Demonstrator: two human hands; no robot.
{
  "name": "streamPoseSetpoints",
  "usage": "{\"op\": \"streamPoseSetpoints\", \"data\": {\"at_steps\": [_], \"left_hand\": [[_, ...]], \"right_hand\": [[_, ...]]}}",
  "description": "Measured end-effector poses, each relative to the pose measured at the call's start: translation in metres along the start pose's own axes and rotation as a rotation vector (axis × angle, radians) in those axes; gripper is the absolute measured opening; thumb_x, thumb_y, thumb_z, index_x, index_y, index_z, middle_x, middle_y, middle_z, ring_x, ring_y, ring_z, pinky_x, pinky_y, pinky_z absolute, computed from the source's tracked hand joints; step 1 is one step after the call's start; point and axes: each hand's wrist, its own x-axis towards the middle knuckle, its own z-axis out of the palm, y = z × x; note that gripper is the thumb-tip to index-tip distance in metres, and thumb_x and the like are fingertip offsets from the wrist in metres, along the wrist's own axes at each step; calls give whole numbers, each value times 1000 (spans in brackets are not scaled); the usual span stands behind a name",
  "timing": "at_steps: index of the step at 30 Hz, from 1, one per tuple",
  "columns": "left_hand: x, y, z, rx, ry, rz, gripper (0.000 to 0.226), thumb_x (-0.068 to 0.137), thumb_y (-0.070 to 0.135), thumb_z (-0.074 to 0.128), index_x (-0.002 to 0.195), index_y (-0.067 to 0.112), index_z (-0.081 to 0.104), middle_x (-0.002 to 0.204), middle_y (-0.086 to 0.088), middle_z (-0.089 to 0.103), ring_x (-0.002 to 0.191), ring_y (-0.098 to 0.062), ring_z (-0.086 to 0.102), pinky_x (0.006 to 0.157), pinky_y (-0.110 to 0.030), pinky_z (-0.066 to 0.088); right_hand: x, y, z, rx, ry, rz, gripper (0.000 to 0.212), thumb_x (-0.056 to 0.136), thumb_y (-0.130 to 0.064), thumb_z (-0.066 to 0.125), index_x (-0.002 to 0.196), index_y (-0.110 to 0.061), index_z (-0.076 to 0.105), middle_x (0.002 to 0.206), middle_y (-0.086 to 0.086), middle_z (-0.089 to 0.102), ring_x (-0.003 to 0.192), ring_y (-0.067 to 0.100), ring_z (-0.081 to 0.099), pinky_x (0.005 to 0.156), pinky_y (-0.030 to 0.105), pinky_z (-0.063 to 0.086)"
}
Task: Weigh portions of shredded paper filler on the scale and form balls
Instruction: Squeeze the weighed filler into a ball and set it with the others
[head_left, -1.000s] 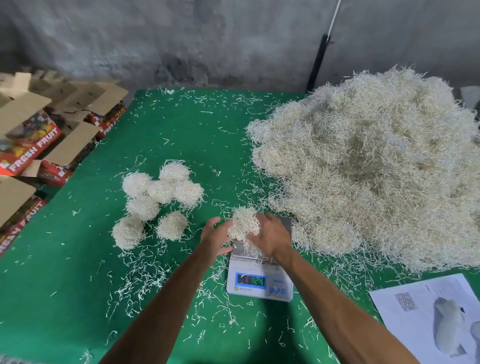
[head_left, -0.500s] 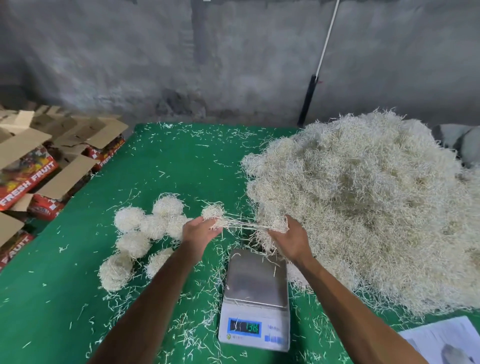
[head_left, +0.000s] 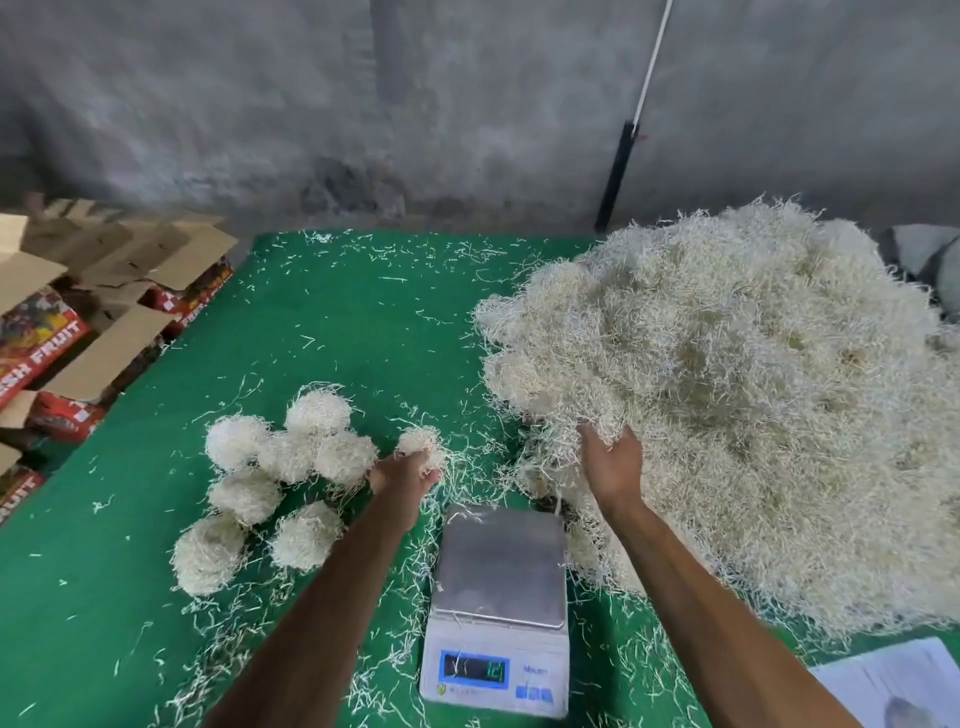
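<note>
A big heap of cream shredded paper filler (head_left: 737, 395) covers the right side of the green table (head_left: 332, 332). My right hand (head_left: 610, 462) reaches into the heap's near left edge, fingers curled round a tuft of shreds. My left hand (head_left: 405, 475) holds a small wad of filler (head_left: 421, 441) beside a cluster of several finished balls (head_left: 291, 452) on the left. The digital scale (head_left: 498, 597) stands between my forearms, its steel pan bare apart from a few stray strands, its blue display lit.
Open cardboard fruit boxes (head_left: 78, 322) are stacked past the table's left edge. A printed sheet (head_left: 898, 686) lies at the near right corner. A pole (head_left: 631, 119) leans on the grey wall behind. Loose shreds litter the green cloth.
Both hands lifted the portion off the scale pan and pulled it apart. The left hand carried its wad toward the balls, and the right hand went into the heap.
</note>
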Motion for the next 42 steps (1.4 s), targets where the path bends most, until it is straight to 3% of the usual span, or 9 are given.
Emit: {"op": "streamPoseSetpoints", "data": {"at_steps": [2,5,7,10,15,22,26,33,42], "left_hand": [[7,-1,25,39,-8,-6,44,99,4,57,140,-7,46,141,-25,53,82,-13,58,95,-39,53],[9,7,78,115,-62,1,46,96,4,61,139,-3,49,140,-23,55,78,-14,60,83,-31,58],[3,16,115,222,-120,15,50,96,4,62,144,9,48,136,-17,58,90,-19,67,75,-25,59],[-6,19,152,263,-314,-10,53,102,-2,45,147,24,45,111,-7,63,101,-25,64,88,-39,57],[7,12,114,316,-305,30,41,102,2,49,143,10,49,139,-21,53,117,-35,60,102,-46,50],[10,-18,27,185,-136,-89,56,107,40,38,144,-3,42,147,-22,47,134,-36,48,112,-49,40],[-1,-30,-1,139,-175,-76,60,106,46,39,143,-1,46,145,-21,51,131,-34,51,112,-49,41],[-21,-34,-19,236,-174,89,57,106,49,35,140,6,51,142,-13,56,131,-28,53,113,-52,38],[-29,-38,-31,265,-217,157,52,104,50,39,131,12,60,136,-8,62,122,-23,60,110,-50,43]], "right_hand": [[4,-12,-8,101,32,-1,84,93,-52,68,156,-10,33,98,10,64,86,22,63,80,38,58],[15,-34,-21,160,47,-43,90,102,-33,63,164,-3,5,80,-3,57,68,8,58,58,26,53],[21,-49,-25,141,44,-85,91,102,-36,63,164,-3,6,79,-8,51,77,13,57,68,28,50],[16,-61,-33,50,6,-184,89,96,-44,65,161,-3,22,95,-7,58,96,18,61,91,38,50],[-5,-30,-31,-234,-140,-240,86,96,-46,70,161,-10,28,162,10,39,148,30,39,122,42,29],[-49,24,3,-776,-452,-411,84,93,-55,69,161,-25,29,164,7,36,143,30,45,116,52,40],[-65,35,14,-826,-578,-422,82,94,-53,69,160,-22,31,163,9,38,147,29,39,119,49,37],[-78,28,8,-697,-649,-373,104,75,-89,54,158,-30,33,164,7,35,143,29,43,116,51,36],[-84,28,7,-598,-631,-313,70,94,-52,69,155,-30,40,162,3,38,136,19,46,113,45,36]]}}
